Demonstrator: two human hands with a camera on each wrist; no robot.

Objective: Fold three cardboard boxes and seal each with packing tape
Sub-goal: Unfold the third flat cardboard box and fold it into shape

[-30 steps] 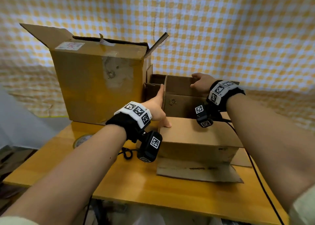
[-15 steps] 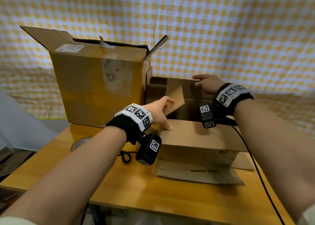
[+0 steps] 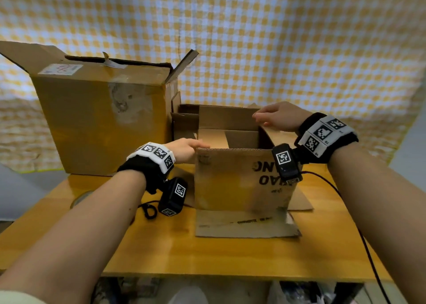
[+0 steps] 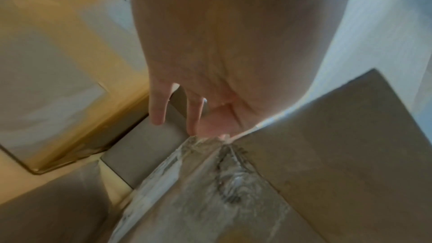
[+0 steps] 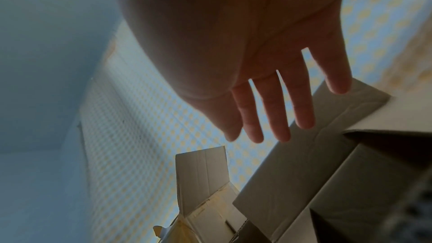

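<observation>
Brown corrugated cardboard lies nearest the viewer: a bottom flap (image 3: pixel 244 223) of the small box (image 3: pixel 242 179) rests flat on the wooden table (image 3: pixel 207 253). The small box stands upright at the table's centre, top open, with black lettering on its near wall; only cardboard panels show in its interior. The left hand (image 3: pixel 184 150) rests at the box's near-left top corner, its fingers (image 4: pixel 157 106) extended, gripping nothing. The right hand (image 3: pixel 279 117) reaches over the far-right rim with straight, spread fingers (image 5: pixel 278 110), holding nothing; contact with the far flap cannot be determined. Behind and left stands the large box (image 3: pixel 101 124), flaps raised, contents hidden. Farthest is a yellow checked cloth (image 3: pixel 276 38).
</observation>
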